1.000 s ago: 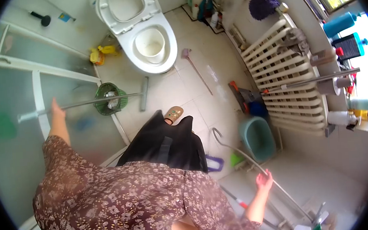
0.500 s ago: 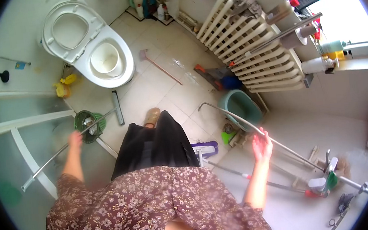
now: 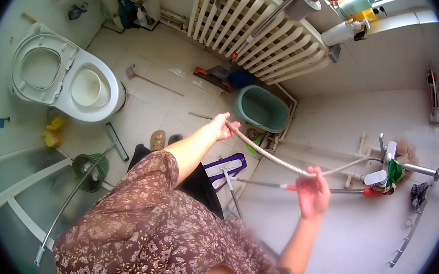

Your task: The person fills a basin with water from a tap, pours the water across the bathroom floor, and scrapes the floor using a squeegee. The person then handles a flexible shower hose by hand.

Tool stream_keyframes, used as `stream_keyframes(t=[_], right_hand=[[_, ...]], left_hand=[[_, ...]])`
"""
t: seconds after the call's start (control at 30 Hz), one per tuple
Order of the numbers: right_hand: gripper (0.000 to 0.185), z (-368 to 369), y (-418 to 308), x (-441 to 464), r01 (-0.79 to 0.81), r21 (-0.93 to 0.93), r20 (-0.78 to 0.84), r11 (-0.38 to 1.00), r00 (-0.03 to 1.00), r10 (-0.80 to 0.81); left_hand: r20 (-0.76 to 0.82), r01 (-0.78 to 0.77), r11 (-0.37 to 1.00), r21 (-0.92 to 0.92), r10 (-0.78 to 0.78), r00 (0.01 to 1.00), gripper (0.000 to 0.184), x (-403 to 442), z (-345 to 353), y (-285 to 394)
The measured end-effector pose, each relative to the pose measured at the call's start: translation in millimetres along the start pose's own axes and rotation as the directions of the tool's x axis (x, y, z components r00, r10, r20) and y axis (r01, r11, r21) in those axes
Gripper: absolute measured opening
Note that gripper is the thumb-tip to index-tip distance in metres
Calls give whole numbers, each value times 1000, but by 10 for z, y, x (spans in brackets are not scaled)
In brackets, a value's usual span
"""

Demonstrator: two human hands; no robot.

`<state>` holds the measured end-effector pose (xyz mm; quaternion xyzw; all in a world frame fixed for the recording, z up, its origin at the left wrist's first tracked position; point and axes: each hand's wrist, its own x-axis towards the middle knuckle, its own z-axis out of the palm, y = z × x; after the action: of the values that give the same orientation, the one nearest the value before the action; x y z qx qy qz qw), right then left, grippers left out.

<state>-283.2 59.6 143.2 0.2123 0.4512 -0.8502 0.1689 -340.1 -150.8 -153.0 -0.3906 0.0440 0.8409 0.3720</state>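
A silvery shower hose runs from the wall tap on the right across to the middle of the view. My left hand is closed around it close to its free end, which sticks out beyond the fingers. Farther along, my right hand holds the hose between thumb and fingertips, palm turned up. Between the two hands the hose is fairly straight; past the right hand it bends toward the tap. A green cloth hangs at the tap.
A teal tub stands by the radiator. At left are the toilet, a green wastebasket and a squeegee leaning across it. A purple-edged mop lies close to my legs, and a small brush lies on the tiles.
My left hand has left the squeegee handle and crossed right to grip the hose. My right hand keeps the hose, now pinching it. The view has turned to the right.
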Motion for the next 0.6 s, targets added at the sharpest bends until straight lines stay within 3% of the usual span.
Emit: stream_keyframes(t=[0.07, 0.17, 0.2, 0.23, 0.3, 0.43, 0.47, 0.53, 0.6], right_hand=[[11, -154, 17, -181, 26, -42, -32, 999, 999, -27], [10, -365, 56, -404, 21, -70, -108, 997, 994, -29], [10, -420, 73, -462, 12, -61, -128, 998, 992, -20], [10, -483, 90, -502, 27, -52, -140, 998, 990, -34], [10, -629, 144, -548, -42, -170, -245, 985, 970, -1], [10, -887, 255, -491, -139, -258, -350, 956, 936, 41], [10, -952, 277, -456, -118, -251, -364, 961, 931, 19], [10, -1065, 285, -381, -251, -331, -398, 909, 911, 107], [10, -1117, 310, -275, -325, -296, -383, 898, 902, 200]], left_hand=[[-167, -228, 966, -126, 206, 964, 30, 67, -3, 179], [-358, -446, 886, -125, 379, 853, 18, -79, -255, 636], [-355, -521, 851, -70, 467, 810, 15, -105, -466, 826], [-349, -540, 841, -28, 498, 794, 15, -249, -624, 1015], [-383, -575, 809, -124, 495, 780, 15, -550, -913, 1328], [-514, -690, 710, -140, 543, 664, 27, -1169, -1273, 1654], [-499, -705, 700, -113, 574, 650, 27, -1271, -1438, 1738], [-518, -725, 687, -49, 603, 606, 27, -1354, -1902, 1997], [-525, -743, 666, 75, 659, 538, 27, -1335, -2411, 2267]])
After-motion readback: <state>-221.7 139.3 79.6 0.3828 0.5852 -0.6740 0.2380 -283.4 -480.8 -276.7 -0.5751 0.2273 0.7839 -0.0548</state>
